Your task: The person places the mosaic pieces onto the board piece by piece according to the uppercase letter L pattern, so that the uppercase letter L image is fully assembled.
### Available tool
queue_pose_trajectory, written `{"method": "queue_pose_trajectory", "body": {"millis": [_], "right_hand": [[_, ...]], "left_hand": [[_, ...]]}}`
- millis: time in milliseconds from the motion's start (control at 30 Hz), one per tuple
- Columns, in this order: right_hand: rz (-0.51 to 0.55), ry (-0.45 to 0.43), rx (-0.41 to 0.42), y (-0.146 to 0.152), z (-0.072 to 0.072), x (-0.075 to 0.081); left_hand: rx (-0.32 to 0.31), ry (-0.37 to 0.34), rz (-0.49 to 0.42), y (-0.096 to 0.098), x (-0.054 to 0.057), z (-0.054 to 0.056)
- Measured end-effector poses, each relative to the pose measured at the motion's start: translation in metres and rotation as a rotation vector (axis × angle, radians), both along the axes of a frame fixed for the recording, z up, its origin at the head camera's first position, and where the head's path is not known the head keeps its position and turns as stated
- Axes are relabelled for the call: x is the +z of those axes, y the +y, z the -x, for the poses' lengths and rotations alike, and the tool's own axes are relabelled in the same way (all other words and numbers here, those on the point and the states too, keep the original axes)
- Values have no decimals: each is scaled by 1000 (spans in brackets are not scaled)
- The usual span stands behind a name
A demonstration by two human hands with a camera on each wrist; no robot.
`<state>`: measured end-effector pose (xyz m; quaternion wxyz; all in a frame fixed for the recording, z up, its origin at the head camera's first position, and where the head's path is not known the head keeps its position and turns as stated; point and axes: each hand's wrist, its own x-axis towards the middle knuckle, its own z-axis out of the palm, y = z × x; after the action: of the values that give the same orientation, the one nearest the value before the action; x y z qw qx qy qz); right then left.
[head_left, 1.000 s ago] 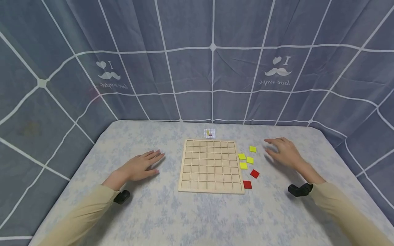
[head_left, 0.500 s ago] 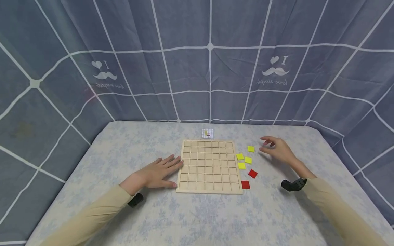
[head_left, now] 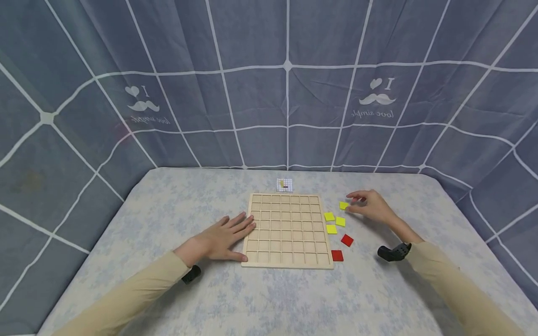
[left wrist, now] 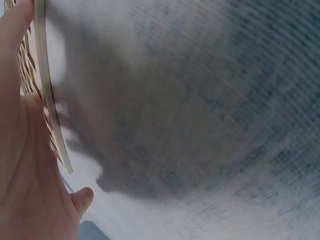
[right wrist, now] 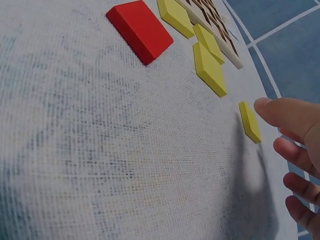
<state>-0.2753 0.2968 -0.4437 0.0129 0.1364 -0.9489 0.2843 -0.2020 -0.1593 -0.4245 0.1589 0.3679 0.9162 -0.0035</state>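
A wooden grid board lies flat on the table, its square cells bare. My left hand rests at the board's left edge, fingers spread and straight over the rim; in the left wrist view the fingers reach past the board's edge strip. My right hand hovers over the farthest yellow square tile, thumb and fingers apart on either side of it. In the right wrist view that yellow tile lies on the cloth just beyond the thumb tip.
Beside the board's right edge lie more yellow tiles and two red tiles, one tilted and one nearer. A small printed grid card sits behind the board. A blue grid-patterned curtain surrounds the table.
My left hand has moved right from the bare cloth onto the board's left edge. My right hand has moved left to the far yellow tile. The tiles have stayed put.
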Motion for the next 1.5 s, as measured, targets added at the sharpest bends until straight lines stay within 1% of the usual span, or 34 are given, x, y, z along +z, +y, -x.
{"method": "queue_pose_trajectory", "body": {"millis": [167,367,567,767,933,1100,1300,1500], "right_hand": [[-23,19,30,1,1,-4],[-46,9,61,5,-1,-10],[-51,-2,66,3,-4,-11],[-82,7,52,3,-5,-11],[-80,13,61,7,-5,-12],[-84,26,61,6,-4,-14],[-123,59,34,2,-3,-14],[-158,71,4,-1,0,-11]], "left_hand": [[14,-3,-1,0,-3,-1],[-13,-18,-41,1,-8,-2],[-14,-45,-37,2,-7,-2],[-12,-16,-13,3,-7,-3],[-27,9,-35,6,-7,-6],[-20,24,-35,6,-8,-8],[-25,43,-33,6,-10,-7],[-26,61,-29,6,-6,-4]]}}
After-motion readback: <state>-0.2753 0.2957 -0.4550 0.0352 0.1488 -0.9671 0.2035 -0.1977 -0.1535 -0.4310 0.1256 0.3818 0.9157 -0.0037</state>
